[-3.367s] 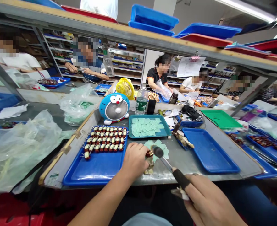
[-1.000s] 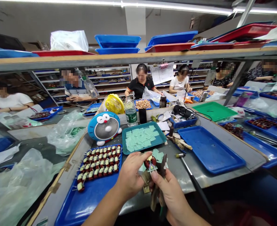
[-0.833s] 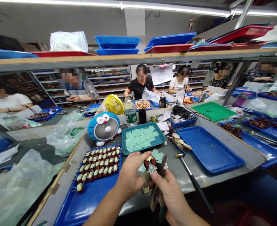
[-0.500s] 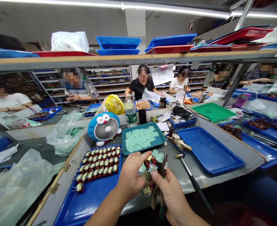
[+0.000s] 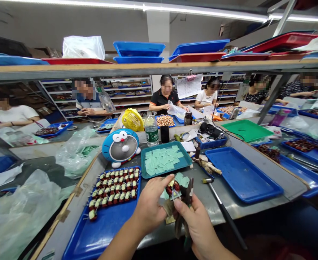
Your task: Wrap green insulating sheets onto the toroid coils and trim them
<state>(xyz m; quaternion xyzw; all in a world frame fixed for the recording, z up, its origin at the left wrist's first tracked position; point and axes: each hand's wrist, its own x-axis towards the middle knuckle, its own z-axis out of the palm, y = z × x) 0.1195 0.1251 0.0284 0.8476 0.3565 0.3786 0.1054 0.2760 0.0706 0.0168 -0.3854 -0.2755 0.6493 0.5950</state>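
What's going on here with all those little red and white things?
Someone is handling one small red-wound coil. The left hand pinches it, while the right hand holds pliers and has its thumb at the coil's lower edge. Similar parts sit in rows in the blue tray on the left. On the right, a hammer lies on the bench, untouched.

R hand hides pt. of pliers, L hand pt. of coil; bag cut off @ L; shelf items too small.
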